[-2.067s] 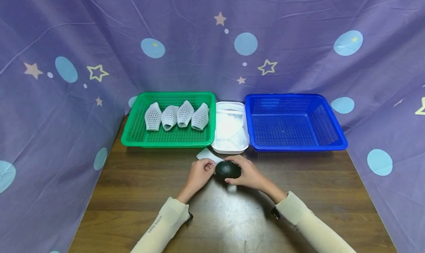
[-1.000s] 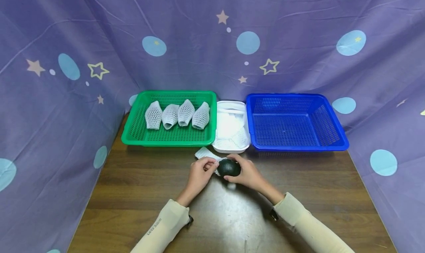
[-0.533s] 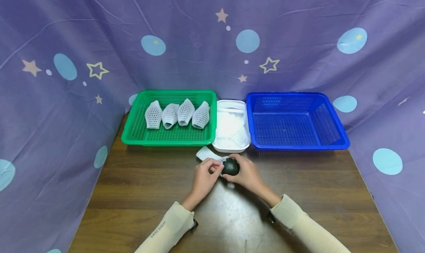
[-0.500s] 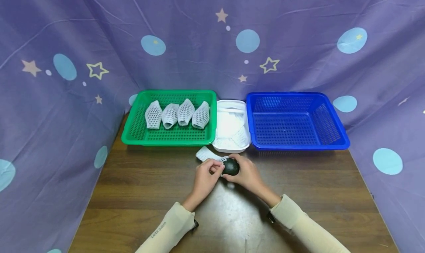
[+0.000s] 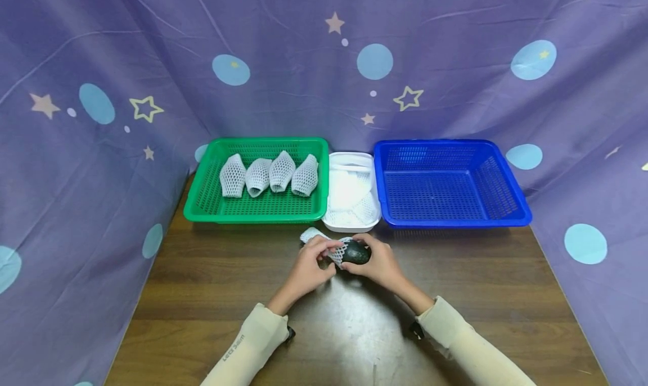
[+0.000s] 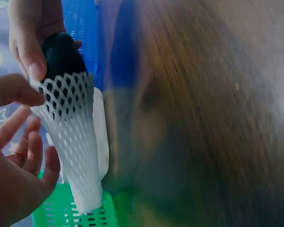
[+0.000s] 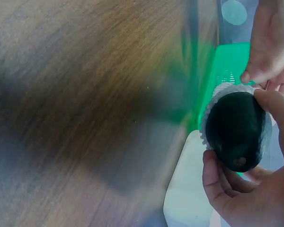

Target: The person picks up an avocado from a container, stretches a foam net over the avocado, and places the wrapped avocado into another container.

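My right hand [image 5: 381, 260] grips a dark green avocado [image 5: 356, 252] between thumb and fingers above the table's middle. A white foam net sleeve [image 6: 73, 127] covers the avocado's left end; its other end hangs limp to the left. In the left wrist view the net's rim lies around the fruit [image 6: 62, 54]. My left hand [image 5: 306, 265] is beside the sleeve with thumb and fingers spread apart, one fingertip at the net's rim. The right wrist view shows the bare, rounded end of the avocado [image 7: 239, 132] in my right fingers.
A green basket [image 5: 263, 218] at the back left holds several net-wrapped items [image 5: 305, 176]. Between the baskets stands a white tray [image 5: 351, 228] with flat foam nets [image 5: 361, 209]. A blue basket [image 5: 455, 221] is at the back right. Purple curtains surround the wooden table [image 5: 202, 296].
The net sleeve has come over the avocado's left end, which was bare earlier. My left fingers, pinching the net's edge before, have spread apart. The right hand keeps its grip.
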`<action>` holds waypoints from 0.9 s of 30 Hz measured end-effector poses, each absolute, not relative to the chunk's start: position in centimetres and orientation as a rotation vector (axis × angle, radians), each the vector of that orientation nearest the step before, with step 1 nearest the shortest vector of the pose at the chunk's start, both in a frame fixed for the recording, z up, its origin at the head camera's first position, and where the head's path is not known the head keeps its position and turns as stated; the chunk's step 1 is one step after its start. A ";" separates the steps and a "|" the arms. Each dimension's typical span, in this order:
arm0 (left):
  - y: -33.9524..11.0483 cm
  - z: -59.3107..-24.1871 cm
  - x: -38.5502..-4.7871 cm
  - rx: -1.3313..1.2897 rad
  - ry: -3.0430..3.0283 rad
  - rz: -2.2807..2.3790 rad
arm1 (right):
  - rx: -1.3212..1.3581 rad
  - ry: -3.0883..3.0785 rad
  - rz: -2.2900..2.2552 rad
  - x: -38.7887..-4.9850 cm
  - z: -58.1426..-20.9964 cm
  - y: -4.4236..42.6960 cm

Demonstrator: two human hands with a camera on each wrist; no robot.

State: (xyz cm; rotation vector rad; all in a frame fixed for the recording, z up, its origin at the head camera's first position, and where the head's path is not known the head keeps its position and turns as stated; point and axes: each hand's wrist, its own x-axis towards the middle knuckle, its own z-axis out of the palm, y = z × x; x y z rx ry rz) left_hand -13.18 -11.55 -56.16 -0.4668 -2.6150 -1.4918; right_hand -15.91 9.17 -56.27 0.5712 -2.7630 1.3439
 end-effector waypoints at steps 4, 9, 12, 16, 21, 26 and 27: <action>-12.0 -56.0 -13.2 -0.542 -2.742 -1.247 | 0.583 -2.773 1.366 -16.0 -56.1 9.5; -11.8 -56.2 -13.5 -0.598 -2.770 -1.117 | 0.618 -2.793 1.391 -15.9 -55.4 9.5; -11.6 -56.3 -13.6 -0.612 -2.763 -1.162 | 0.636 -2.805 1.398 -15.9 -55.2 9.4; -11.6 -56.3 -13.6 -0.592 -2.764 -1.245 | 0.637 -2.809 1.403 -15.8 -55.3 9.3; -11.7 -56.3 -13.4 -0.497 -2.777 -1.304 | 0.608 -2.824 1.378 -15.9 -55.6 9.4; -11.6 -56.4 -13.3 -0.421 -2.688 -1.458 | 0.596 -2.822 1.334 -15.8 -55.8 9.2; -11.5 -56.4 -13.3 -0.397 -2.661 -1.493 | 0.605 -2.816 1.313 -15.8 -55.9 9.2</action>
